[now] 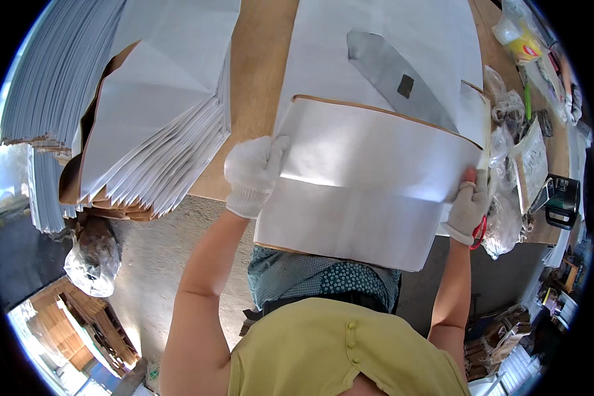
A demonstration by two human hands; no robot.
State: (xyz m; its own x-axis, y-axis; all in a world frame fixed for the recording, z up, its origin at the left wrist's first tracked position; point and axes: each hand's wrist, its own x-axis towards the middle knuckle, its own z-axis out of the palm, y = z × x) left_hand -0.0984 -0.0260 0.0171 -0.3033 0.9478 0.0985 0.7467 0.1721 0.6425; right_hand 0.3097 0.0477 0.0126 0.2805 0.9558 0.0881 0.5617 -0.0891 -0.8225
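A large white paper sack (356, 158) with a brown edge hangs between my two gloved hands over the table's near edge. It has a crease across its middle, and its lower part drops toward my lap. My left hand (254, 170), in a white knit glove, is closed on its left edge. My right hand (467, 210), also gloved with a bare thumb tip showing, grips its right edge. A red loop like a scissors handle (480, 232) shows beside the right palm; its other part is hidden. Beyond the sack lies a flat grey plate (393, 72) with a dark square on it.
Tall stacks of folded white paper sacks (158, 119) with brown edges stand on the left of the wooden table (261, 72). At right are clear plastic bags (505, 142), a green pen-like stick (527, 99) and a dark mug (562, 201). A plastic bag (94, 261) hangs at lower left.
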